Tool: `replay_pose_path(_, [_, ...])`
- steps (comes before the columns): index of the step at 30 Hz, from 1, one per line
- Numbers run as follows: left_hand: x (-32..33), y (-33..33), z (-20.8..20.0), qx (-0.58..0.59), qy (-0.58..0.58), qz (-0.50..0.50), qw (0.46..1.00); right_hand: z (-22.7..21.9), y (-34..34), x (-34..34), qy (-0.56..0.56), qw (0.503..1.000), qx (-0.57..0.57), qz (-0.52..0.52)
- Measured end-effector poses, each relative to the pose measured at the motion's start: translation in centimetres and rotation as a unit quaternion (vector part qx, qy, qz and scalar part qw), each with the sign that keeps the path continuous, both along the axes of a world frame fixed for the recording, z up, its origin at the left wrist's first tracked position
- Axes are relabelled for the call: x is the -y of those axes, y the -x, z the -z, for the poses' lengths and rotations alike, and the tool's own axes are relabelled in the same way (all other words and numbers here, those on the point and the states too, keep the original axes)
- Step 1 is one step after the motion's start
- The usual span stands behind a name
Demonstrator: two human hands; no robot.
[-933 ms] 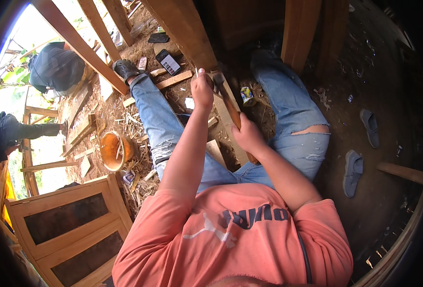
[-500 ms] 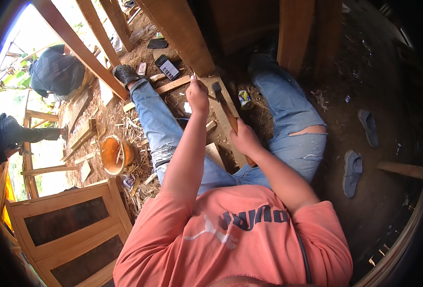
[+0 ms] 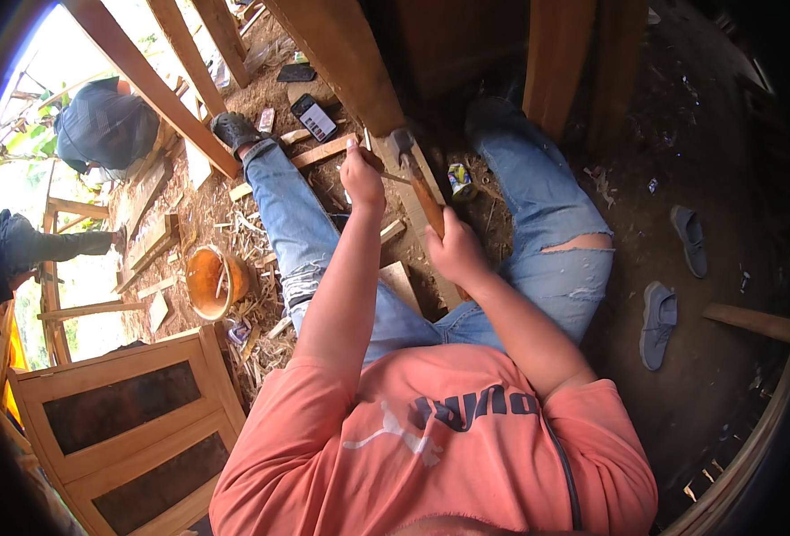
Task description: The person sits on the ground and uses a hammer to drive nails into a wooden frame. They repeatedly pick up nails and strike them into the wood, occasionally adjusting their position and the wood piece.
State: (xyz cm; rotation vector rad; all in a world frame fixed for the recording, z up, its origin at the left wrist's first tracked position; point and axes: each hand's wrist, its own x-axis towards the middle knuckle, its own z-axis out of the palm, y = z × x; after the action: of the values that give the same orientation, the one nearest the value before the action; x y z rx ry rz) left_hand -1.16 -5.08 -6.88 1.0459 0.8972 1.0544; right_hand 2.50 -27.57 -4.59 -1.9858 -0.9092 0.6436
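Note:
My right hand is closed around the wooden handle of a hammer. The hammer's dark head is over the far end of a wooden plank lying between my legs. My left hand is a closed fist around a thin tool with a brown handle. Its slim shaft points right, toward the plank and past the hammer; my fingers hide part of it, so its exact kind is unclear. A short wood offcut lies near my lap, against the plank's near part.
Upright timber posts stand just ahead. A phone with a lit screen, wood strips and an orange bucket are to the left. A framed wooden panel is at lower left, grey shoes right. Two other people are at far left.
The hammer head has shifted farther away from me, and my right hand has moved slightly the same way. My left fist has moved a little left, with its thin tool now showing more clearly.

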Motion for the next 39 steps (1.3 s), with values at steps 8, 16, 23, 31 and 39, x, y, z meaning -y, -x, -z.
replay_pose_path(8, [-0.7,0.6,0.7,0.019,0.035,0.019,0.999,2.4,-0.5,0.0,0.019,0.999,0.029,0.011])
replay_pose_path(16, [0.3,-0.7,-0.8,0.011,0.043,0.013,0.999,3.0,-0.5,0.8,0.076,0.996,0.032,-0.021])
replay_pose_path(23, [0.4,-1.4,-0.6,0.046,0.015,0.032,0.998,-0.9,-0.8,0.5,0.061,0.997,0.041,-0.013])
replay_pose_path(31, [0.4,-1.8,0.0,-0.013,-0.013,0.048,0.999,0.2,-0.8,0.7,0.069,0.997,0.032,-0.014])
replay_pose_path(39, [0.6,-3.0,-1.7,-0.051,-0.022,0.07,0.996,5.9,-2.2,0.7,0.07,0.996,0.032,0.038])
